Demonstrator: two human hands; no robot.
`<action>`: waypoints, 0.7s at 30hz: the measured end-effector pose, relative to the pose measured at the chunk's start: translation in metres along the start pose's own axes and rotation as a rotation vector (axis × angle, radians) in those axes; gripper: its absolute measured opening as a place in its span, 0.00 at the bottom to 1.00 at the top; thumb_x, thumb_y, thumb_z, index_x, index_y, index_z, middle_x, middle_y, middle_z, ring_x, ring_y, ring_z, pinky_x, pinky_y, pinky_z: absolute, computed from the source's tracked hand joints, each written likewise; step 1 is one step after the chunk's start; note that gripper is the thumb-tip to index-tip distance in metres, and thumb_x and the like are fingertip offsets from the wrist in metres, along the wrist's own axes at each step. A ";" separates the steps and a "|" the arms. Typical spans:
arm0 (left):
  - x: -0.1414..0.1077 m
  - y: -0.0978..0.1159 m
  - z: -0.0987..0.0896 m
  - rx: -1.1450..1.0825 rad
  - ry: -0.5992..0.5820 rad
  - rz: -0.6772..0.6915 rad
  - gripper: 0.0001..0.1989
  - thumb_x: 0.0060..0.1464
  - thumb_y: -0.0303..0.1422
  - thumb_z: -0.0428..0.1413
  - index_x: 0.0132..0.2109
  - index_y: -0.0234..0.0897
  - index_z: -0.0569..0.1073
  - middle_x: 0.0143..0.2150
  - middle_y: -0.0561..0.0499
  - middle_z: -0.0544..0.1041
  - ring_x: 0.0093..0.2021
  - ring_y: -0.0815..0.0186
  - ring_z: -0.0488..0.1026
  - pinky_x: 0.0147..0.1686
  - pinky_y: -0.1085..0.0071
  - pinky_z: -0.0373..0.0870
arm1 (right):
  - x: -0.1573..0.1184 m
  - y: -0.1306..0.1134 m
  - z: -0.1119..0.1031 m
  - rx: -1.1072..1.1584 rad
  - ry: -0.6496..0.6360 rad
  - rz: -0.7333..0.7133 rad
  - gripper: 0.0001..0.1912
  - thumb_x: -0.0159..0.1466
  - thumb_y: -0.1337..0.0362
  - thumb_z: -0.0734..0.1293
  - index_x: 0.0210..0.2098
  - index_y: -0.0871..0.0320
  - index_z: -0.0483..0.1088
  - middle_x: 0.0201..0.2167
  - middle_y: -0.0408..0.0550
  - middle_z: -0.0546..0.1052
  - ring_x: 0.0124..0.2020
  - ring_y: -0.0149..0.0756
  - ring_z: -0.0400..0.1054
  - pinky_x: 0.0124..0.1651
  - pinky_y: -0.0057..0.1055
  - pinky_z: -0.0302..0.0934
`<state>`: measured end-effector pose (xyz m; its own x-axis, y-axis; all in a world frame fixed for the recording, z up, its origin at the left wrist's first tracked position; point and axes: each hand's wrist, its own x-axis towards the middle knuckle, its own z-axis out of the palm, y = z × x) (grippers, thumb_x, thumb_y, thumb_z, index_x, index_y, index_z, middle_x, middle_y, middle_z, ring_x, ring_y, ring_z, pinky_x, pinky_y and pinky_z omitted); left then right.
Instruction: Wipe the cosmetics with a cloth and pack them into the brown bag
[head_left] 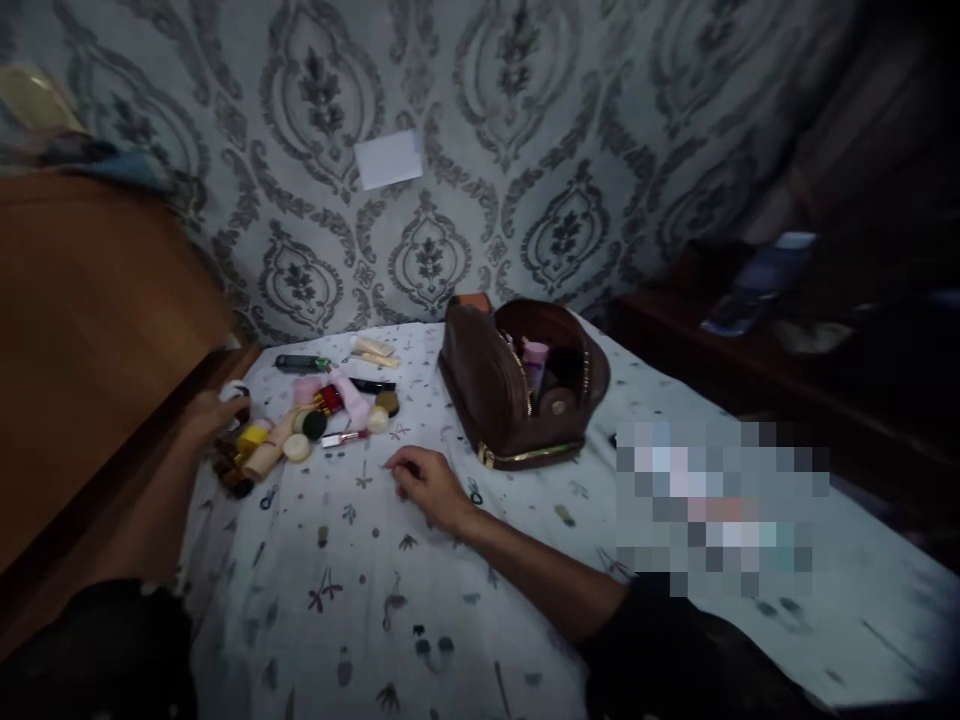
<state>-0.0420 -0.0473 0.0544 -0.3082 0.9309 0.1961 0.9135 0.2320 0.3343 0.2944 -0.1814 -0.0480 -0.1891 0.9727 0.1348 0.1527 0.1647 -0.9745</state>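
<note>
Cosmetics [310,425] risked rolling if left hand [210,412], gripping a container [237,391], bumped them; right hand [435,487] curled loosely, empty.

Cosmetics [349,396] lay on the sheet [352,620] left of the bag [480,370]; a container [535,356] sat inside. Behind rose the wall [465,100].

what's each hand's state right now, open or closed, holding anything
Left hand: fingers around a small white-and-dark container, apparently holding it.
Right hand: partly open, fingers loosely curled, nothing visible in its grip.
</note>
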 end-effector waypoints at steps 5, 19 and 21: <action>-0.047 0.035 -0.013 -0.203 -0.130 0.333 0.26 0.52 0.42 0.57 0.55 0.35 0.68 0.46 0.49 0.79 0.42 0.58 0.76 0.40 0.67 0.75 | 0.001 0.000 -0.003 0.123 0.027 -0.019 0.10 0.62 0.65 0.62 0.42 0.59 0.71 0.26 0.40 0.69 0.24 0.28 0.68 0.28 0.25 0.62; -0.183 0.055 0.025 -0.199 -0.490 0.881 0.36 0.58 0.39 0.58 0.69 0.48 0.53 0.64 0.44 0.63 0.64 0.53 0.63 0.60 0.56 0.66 | -0.003 -0.001 -0.005 -0.239 0.039 -0.212 0.09 0.62 0.72 0.64 0.37 0.60 0.76 0.34 0.47 0.76 0.34 0.32 0.68 0.39 0.29 0.61; -0.188 0.045 0.022 -0.203 -0.467 0.837 0.35 0.61 0.42 0.55 0.70 0.50 0.50 0.67 0.43 0.59 0.66 0.52 0.59 0.62 0.55 0.63 | -0.002 -0.002 -0.007 -0.262 0.028 -0.222 0.08 0.62 0.72 0.64 0.37 0.60 0.75 0.34 0.47 0.76 0.34 0.32 0.67 0.38 0.28 0.60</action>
<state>0.0632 -0.2050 0.0121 0.5944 0.8009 0.0723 0.7128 -0.5663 0.4139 0.3007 -0.1826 -0.0448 -0.2198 0.9118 0.3468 0.3549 0.4059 -0.8422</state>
